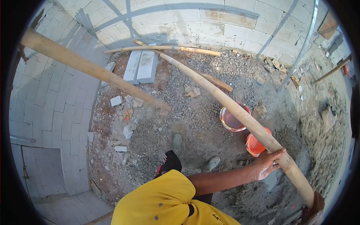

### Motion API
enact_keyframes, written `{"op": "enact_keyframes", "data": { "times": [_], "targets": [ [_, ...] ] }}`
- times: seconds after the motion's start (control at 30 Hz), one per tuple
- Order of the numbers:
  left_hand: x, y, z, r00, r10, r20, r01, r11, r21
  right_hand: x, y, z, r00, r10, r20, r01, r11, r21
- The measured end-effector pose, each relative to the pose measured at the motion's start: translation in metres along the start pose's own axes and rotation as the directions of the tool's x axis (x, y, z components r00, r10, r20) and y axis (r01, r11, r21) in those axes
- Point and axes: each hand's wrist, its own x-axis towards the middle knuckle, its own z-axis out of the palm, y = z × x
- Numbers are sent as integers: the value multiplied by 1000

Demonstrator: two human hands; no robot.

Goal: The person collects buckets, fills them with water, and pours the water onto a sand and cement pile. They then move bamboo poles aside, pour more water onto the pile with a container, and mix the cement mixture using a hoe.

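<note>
A long bamboo pole (225, 98) slants across the view from the back wall down to the lower right. My left hand (267, 165) is closed around it near its lower part, with my bare arm reaching across from a yellow sleeve. Farther down, close to the pole's near end, my right hand (314, 207) grips it too, dark and partly cut off by the lens edge. Below the pole stand a bucket with greyish contents (229, 122) and an orange-red bucket (255, 145), each partly covered by it.
Another bamboo pole (123, 89) leans in from the upper left. A thinner pole (195, 49) lies by the back block wall (180, 32). White blocks (147, 67), broken pieces and gravel cover the ground. A metal pole (302, 54) stands at right, near a sand heap (318, 131).
</note>
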Motion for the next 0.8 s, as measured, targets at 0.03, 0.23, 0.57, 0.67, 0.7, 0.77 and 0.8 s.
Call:
{"op": "enact_keyframes", "data": {
  "times": [0.03, 0.23, 0.57, 0.67, 0.7, 0.77, 0.8],
  "targets": [
    [-6, -4, 6, 1000, -12, 5, 12, 1000, -10, 0, 18, 16, 965, -130, -228, 156, 983, 99],
    [-38, 115, -8, 917, 396, -50, -378, 901, 211, 87, -81, 29, 739, -230, -633, 394, 910, 130],
    [-142, 432, -197, 593, 746, -304, 633, -199, 748, -1, -299, 219, 989, 128, -79, 6, 496, 869],
    [-217, 346, -323, 491, 340, -802, 866, -91, 492, -155, -381, 343, 654, 16, 756, -731, 269, 627],
    [-246, 297, -337, 415, 231, -880, 910, -103, 402, -212, -410, 353, 490, -93, 867, -856, 134, 499],
    [-280, 242, -341, 486, 84, -870, 852, -269, 450, -299, -480, 329, 229, -179, 957, -928, -338, 159],
    [-289, 225, -336, 542, 34, -840, 792, -353, 498, -329, -502, 314, 242, -364, 899, -829, -559, -3]
  ]
}}
